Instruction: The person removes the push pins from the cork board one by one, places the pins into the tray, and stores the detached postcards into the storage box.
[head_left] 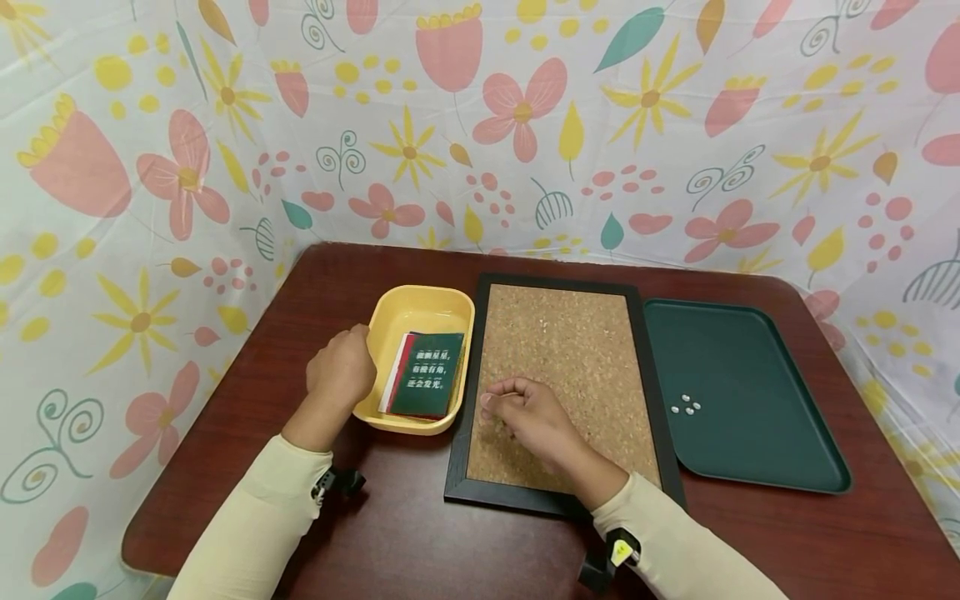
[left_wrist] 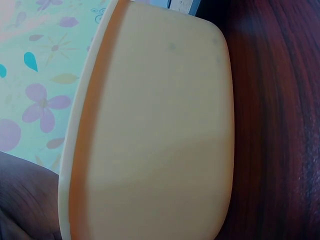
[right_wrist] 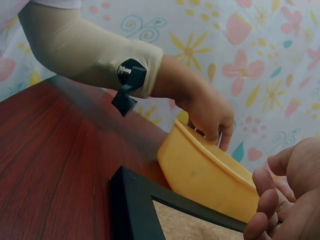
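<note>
My left hand (head_left: 341,365) grips the left rim of a yellow plastic basin (head_left: 411,298), its fingers bent over the edge. In the right wrist view, those fingertips dip behind the near wall. The basin's smooth outer side (left_wrist: 160,110) fills most of the left wrist view. A stack of cards (head_left: 429,375) lies inside, a dark green one with white Chinese characters on top and red and white edges below. Over the left half of a cork board (head_left: 570,350) hovers my right hand (head_left: 534,417), fingers loosely curled, with nothing visible in them.
The cork board's black frame (head_left: 517,496) stands close beside the basin. To its right is a dark green tray (head_left: 757,392) with several small white pieces (head_left: 688,404) near its left edge. All rest on a reddish-brown table (head_left: 247,400), backed by a flowered curtain (head_left: 465,125).
</note>
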